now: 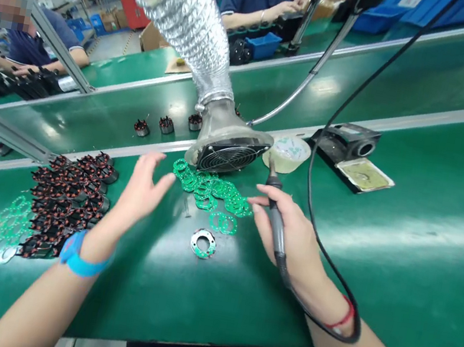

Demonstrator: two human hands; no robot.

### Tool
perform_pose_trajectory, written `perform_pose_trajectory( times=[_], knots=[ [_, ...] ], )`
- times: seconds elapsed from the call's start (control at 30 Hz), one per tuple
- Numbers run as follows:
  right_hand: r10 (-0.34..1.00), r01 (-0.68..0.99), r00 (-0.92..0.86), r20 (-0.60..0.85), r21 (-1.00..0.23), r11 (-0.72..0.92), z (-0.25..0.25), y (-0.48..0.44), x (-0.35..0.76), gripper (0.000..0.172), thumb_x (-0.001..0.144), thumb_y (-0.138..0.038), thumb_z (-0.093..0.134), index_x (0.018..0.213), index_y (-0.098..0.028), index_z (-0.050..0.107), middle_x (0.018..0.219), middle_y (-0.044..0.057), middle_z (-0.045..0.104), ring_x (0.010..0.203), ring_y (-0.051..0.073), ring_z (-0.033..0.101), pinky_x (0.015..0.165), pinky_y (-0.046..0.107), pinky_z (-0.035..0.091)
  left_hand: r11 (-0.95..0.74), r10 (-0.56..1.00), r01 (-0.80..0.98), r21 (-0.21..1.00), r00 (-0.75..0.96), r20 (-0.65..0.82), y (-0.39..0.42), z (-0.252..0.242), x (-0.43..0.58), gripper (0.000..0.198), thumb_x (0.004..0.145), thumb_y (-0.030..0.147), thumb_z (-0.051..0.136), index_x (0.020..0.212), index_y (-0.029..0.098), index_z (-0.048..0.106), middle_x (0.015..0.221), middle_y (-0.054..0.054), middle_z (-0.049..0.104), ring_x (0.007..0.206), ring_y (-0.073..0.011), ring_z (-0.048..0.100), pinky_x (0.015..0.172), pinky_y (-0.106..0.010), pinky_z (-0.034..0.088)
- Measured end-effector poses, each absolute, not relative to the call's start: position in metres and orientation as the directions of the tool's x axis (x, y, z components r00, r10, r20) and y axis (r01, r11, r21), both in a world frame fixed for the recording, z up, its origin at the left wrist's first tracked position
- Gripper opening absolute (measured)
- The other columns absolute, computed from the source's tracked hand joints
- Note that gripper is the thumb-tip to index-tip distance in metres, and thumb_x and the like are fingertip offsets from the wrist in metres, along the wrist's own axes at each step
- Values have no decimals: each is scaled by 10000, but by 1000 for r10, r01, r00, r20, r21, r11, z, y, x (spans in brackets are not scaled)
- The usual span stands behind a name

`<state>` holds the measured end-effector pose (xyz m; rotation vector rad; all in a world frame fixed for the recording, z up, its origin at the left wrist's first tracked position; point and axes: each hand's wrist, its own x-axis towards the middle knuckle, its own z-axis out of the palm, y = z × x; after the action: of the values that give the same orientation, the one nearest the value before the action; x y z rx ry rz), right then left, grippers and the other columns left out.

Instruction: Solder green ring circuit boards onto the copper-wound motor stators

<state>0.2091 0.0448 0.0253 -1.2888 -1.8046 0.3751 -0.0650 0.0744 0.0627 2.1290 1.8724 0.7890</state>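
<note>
My right hand (289, 231) is closed around a soldering iron (277, 226), its tip pointing up and away from me at a pale round tub (291, 159). My left hand (144, 185) is raised over the bench, thumb and fingers apart, with nothing in it. Between the hands lies a loose heap of green ring-shaped circuit boards (207, 187). Nearer to me, a single ring-shaped part (203, 244), silvery and green, sits on the bench. Left of my left hand, several dark motor stators with copper windings (70, 196) stand packed together.
A fume extractor hood (233, 153) on a silver duct hangs behind the boards. To the right is an iron stand (349, 143) with a sponge tray (366, 176). The black cord (313, 206) loops by my right wrist. More green rings (10, 224) lie far left. Co-workers sit across.
</note>
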Motion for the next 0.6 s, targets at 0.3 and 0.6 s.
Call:
perform_pose_trajectory(
  times=[0.3,0.6],
  knots=[
    [793,644,-95,601,-570,510,5,62,215,291,865,-172,484,1148,-203,539,878,48,692,796,210,651,727,372,548,429,860,871,240,-475,186,230,77,-114,500,871,322,573,1293,87,444,1314,-199,475,1214,-317,502,1003,-507,410],
    [754,618,-88,651,-558,554,9,62,212,297,873,-126,443,1141,-212,540,844,40,679,748,191,643,661,333,560,578,791,803,147,-595,141,268,75,-117,361,898,340,559,1208,156,537,1210,-97,574,1035,-216,596,864,-433,523]
  ],
)
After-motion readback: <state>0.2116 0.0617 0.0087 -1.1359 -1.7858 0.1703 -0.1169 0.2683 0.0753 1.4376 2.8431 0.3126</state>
